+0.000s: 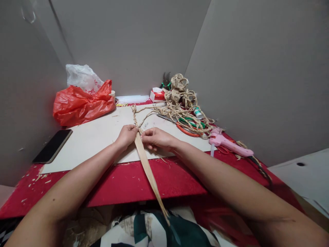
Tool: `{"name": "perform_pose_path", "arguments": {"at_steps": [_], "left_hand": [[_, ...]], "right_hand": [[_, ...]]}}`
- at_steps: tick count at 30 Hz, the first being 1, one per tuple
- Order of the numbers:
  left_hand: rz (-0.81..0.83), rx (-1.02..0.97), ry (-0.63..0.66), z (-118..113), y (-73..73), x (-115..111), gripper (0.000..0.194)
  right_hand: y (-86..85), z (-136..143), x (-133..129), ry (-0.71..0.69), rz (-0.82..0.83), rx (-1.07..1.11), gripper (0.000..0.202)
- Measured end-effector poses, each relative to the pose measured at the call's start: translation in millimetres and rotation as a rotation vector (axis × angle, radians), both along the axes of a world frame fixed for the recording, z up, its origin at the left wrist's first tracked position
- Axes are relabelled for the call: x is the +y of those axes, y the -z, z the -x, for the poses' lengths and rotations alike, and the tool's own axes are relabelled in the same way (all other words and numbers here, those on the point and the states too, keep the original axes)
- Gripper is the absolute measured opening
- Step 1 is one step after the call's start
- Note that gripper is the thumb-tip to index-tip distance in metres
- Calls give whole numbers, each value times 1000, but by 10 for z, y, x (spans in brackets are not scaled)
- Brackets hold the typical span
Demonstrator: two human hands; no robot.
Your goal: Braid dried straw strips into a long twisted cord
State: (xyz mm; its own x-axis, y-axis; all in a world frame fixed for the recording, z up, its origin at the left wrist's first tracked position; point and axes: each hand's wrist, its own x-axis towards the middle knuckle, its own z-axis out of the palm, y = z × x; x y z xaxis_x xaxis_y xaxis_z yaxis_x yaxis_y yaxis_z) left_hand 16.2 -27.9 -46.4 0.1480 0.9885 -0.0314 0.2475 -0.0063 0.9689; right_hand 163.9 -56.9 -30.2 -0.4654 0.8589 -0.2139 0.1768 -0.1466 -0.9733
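My left hand (127,135) is closed in a pinch on the lower end of a braided straw cord (135,117), just over the white board. From under these fingers a wide, flat strip of pale dried leaf (145,164) runs down across the table edge to my lap. On the strip's right side, my right hand (157,139) is closed, thumb and forefinger pinched at its edge; the fingertips partly hide what they grip. Beyond my hands the cord bends right and joins a tangled heap of the same braid (177,99).
A white board (89,145) covers part of the red tabletop (177,178). Left are a phone (52,146) and a red plastic bag (82,106). Orange-handled scissors (189,131) lie under the cord, near a pink glue gun (228,143). Clear glue sticks (132,99) and a tissue pack (157,95) sit behind.
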Motion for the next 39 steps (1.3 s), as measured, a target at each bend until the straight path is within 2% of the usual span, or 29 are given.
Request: {"name": "perform_pose_path", "arguments": {"at_steps": [3,6,9,12,15,18,21,24,28,30,32,35,37,39], "left_hand": [[-26,15,-3,0,5,-6,21],[-40,12,-8,0,14,-6,22],[-18,-31,1,2,15,-1,18],[26,-72,-9,5,-1,2,17],[57,-79,-29,2,-18,-3,18],[-10,-93,-66,-13,-5,-5,17],[-105,-65,-81,-26,37,6,18],[-192,-16,-82,-27,66,15,19],[-220,34,-92,-23,50,-2,21],[-225,57,-93,-23,38,-11,23],[-246,80,-94,-24,34,-11,23],[-285,101,-86,-21,41,1,23],[-288,100,-80,-18,43,6,23],[-275,90,-83,-16,39,6,24]], "right_hand": [[38,15,1,-44,141,88,11],[41,68,-12,-11,244,175,12],[-3,70,-13,54,213,204,13],[-64,0,-7,102,3,66,14],[-76,-43,-16,170,-314,-216,19],[-11,16,-43,205,-564,-448,20],[62,128,-75,209,-672,-490,19],[62,197,-104,197,-580,-339,15],[-10,173,-126,124,-206,-104,9],[-24,142,-122,94,-117,-82,9],[-14,118,-108,113,-190,-132,7],[13,98,-86,155,-395,-217,6],[17,95,-83,136,-404,-216,9],[9,103,-91,120,-329,-183,11]]}}
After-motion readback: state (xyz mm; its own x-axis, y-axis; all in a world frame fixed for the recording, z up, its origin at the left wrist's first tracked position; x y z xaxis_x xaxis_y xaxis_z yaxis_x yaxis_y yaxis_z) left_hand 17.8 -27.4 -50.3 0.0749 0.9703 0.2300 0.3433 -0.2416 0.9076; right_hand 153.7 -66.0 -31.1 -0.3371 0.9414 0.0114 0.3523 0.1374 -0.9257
